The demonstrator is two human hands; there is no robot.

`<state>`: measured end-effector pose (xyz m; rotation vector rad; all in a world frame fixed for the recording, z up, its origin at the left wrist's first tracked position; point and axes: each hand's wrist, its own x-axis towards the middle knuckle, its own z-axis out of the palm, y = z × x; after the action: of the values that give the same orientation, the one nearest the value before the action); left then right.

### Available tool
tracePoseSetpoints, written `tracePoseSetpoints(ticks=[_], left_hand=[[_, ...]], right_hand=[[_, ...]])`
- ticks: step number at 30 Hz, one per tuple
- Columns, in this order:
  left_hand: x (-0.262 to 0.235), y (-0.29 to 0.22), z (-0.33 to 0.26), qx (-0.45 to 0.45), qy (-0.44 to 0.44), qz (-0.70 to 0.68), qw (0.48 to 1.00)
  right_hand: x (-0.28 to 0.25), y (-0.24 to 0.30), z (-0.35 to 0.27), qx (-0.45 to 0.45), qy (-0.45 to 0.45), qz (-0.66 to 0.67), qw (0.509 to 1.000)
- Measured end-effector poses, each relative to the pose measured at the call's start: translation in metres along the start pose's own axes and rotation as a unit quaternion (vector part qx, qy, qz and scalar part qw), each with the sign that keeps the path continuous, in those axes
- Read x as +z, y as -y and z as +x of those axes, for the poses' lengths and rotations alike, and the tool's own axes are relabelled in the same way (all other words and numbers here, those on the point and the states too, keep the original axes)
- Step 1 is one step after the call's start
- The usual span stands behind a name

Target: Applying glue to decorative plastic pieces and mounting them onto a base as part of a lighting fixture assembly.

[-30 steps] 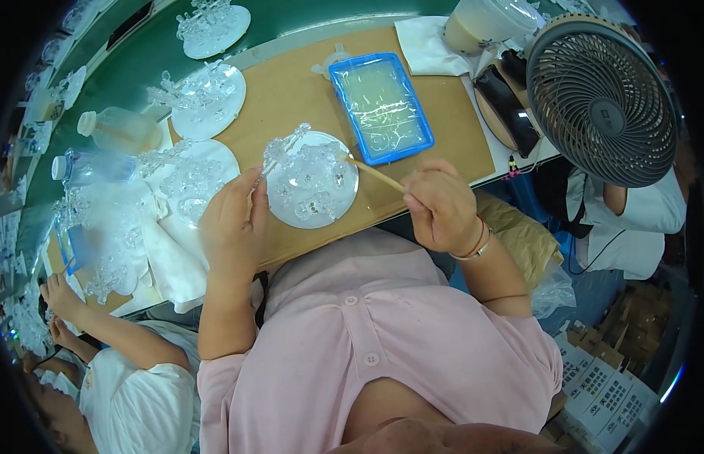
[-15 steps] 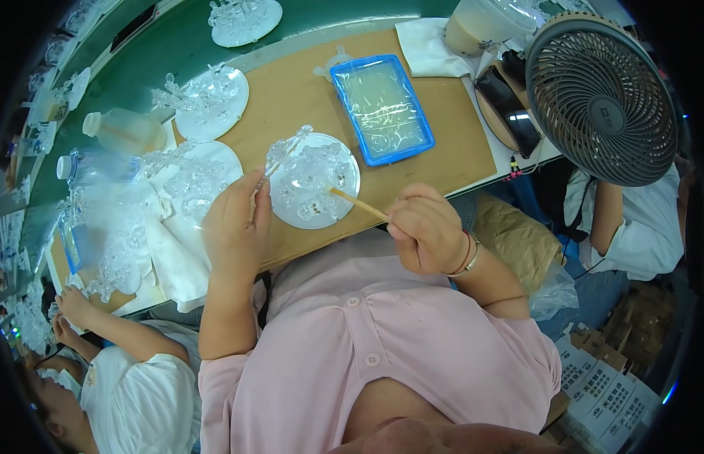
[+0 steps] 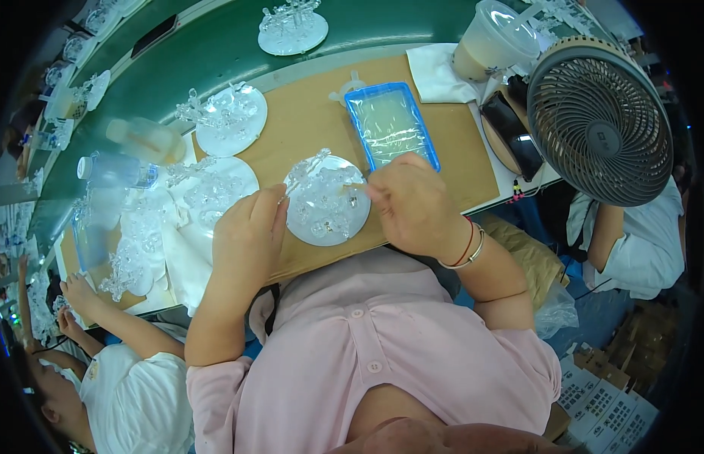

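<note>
1. A person in a pink shirt works at a brown counter [image 3: 306, 129], seen from above; a round white disc [image 3: 328, 200] carrying small clear crystal figures lies near its front edge, between the two hands.
2. The left hand [image 3: 250, 234] rests at the disc's left rim, fingers curled and pressed against the edge to steady it.
3. The right hand [image 3: 412, 200] hovers over the disc's right rim, fingertips drawn together as if pinching something small; what it pinches cannot be told, as the fingers hide it.
4. Just behind the right hand sits a blue rectangular tray [image 3: 391, 125] lined with clear film.
5. To the left, a second disc [image 3: 216, 189] and a third disc [image 3: 231, 119] bear similar clear pieces, with a heap of white cloth [image 3: 178, 250] beside them.
6. A fourth disc [image 3: 293, 30] stands well apart on the green belt [image 3: 178, 68] beyond the counter.
7. At right, a grey desk fan [image 3: 600, 121] faces the counter, near a lidded plastic cup [image 3: 492, 38] on a white napkin [image 3: 435, 72].
8. Another person's hand [image 3: 78, 291] reaches in at lower left.
</note>
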<state>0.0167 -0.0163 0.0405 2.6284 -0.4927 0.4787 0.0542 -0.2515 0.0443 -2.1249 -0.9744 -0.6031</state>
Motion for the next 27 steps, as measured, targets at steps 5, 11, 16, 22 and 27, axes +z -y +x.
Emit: tracePoseSetpoints(ticks=[5,11,16,22,27], left_hand=[[-0.026,-0.002,0.014,-0.052,0.109,0.011,0.993],[-0.034,0.035,0.148,0.095,0.070,0.121,0.986],[0.025,0.066,0.266,0.105,0.149,0.097,0.979],[0.124,0.094,0.319,-0.002,0.258,0.158,0.953],[0.114,0.079,0.317,0.041,0.251,0.203,0.945]], right_hand=[[-0.005,-0.002,0.006,-0.023,0.039,0.005,0.999],[-0.008,-0.011,0.004,-0.007,0.041,0.003,0.999],[-0.019,-0.017,-0.004,-0.015,0.033,0.032,0.999],[-0.013,-0.027,-0.017,0.015,0.025,0.061,0.998],[-0.015,-0.024,-0.020,-0.013,0.028,0.069,0.997]])
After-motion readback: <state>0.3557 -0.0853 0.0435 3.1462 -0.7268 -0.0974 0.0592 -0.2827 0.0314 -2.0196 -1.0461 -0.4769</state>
